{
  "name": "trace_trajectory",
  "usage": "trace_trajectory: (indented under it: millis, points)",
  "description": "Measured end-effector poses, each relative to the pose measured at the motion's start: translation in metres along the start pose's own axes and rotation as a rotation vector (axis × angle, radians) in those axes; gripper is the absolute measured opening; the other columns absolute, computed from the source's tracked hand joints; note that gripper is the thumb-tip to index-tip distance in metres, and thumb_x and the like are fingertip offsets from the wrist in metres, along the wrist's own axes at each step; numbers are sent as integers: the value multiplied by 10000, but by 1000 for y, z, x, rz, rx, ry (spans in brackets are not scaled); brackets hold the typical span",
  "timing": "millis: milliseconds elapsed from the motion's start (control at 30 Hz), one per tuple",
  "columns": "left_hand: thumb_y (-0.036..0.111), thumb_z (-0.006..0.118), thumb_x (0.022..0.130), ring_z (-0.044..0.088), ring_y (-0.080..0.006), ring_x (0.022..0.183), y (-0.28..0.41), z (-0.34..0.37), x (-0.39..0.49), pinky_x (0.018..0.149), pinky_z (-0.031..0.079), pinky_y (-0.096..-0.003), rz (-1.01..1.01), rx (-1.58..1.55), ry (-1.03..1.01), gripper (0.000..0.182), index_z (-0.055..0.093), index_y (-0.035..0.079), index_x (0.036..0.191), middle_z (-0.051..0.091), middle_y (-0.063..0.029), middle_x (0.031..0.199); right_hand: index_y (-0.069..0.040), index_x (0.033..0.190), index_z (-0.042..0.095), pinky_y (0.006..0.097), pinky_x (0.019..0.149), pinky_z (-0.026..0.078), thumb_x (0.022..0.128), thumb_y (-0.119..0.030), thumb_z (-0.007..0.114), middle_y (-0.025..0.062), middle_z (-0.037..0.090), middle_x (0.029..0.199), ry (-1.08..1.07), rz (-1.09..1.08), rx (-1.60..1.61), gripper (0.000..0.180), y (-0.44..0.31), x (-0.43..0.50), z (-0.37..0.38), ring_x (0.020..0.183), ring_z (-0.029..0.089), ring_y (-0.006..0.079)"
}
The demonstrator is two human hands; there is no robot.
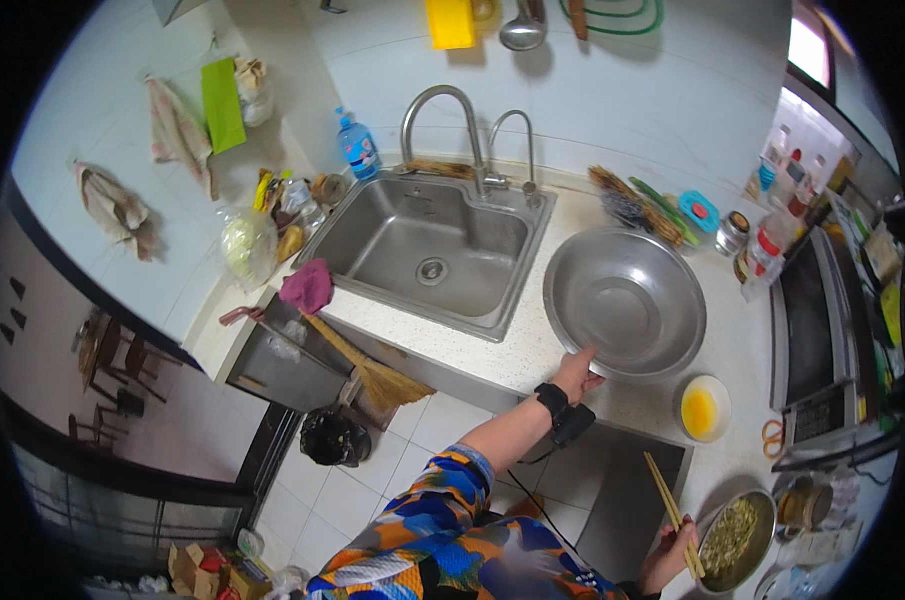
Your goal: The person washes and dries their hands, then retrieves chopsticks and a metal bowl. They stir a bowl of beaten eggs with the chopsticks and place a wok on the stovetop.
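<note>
My left hand (578, 376) grips the near rim of a large, empty stainless steel basin (623, 300) on the counter right of the sink. At the lower right, my right hand (673, 551) holds a pair of wooden chopsticks (671, 510), their free ends pointing up and away. Beside that hand, a metal bowl (769, 517) contains chopped greenish food (730, 534). Between the basin and this bowl stands a small white bowl (725, 401) with yellow liquid, which looks like beaten egg (698, 412).
A steel sink (430, 255) with two faucets lies left of the basin. Behind the basin are a brush-like bundle (632, 202), a cucumber-like vegetable (658, 202) and jars. A microwave (812, 322) borders the right side. A straw broom (377, 371) and bin (334, 439) stand below the counter.
</note>
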State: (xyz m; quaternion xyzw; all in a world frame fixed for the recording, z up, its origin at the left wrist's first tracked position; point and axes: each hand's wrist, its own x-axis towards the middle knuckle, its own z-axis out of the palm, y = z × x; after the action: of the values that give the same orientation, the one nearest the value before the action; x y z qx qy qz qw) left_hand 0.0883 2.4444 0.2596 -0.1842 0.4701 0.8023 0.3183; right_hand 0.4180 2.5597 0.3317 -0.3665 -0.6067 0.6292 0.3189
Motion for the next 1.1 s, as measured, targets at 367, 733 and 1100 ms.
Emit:
trace_trajectory:
  millis: [367,733,1100]
  points:
    - [174,553,799,581,-165,723,0,-27,-13,662,519,-304,45,-84,-55,259,498,-8,975,554,-77,882,57,833,557,283,528,416,880,-260,475,119,550,713,-75,-154,-311,331,-1,33,38,612,504,178]
    - [171,559,810,580,-160,773,66,-162,-86,695,481,-307,125,-302,-38,252,538,5,998,583,-76,927,45,785,536,299,602,418,863,-204,482,115,534,711,-120,16,-34,266,-24,8,114,659,503,194]
    - [147,563,748,544,-169,741,164,-424,-215,621,480,-271,677,-707,379,188,484,76,903,534,-31,840,33,923,524,261,613,413,896,-255,438,89,526,786,-331,142,-237,302,-49,-40,253,705,493,160]
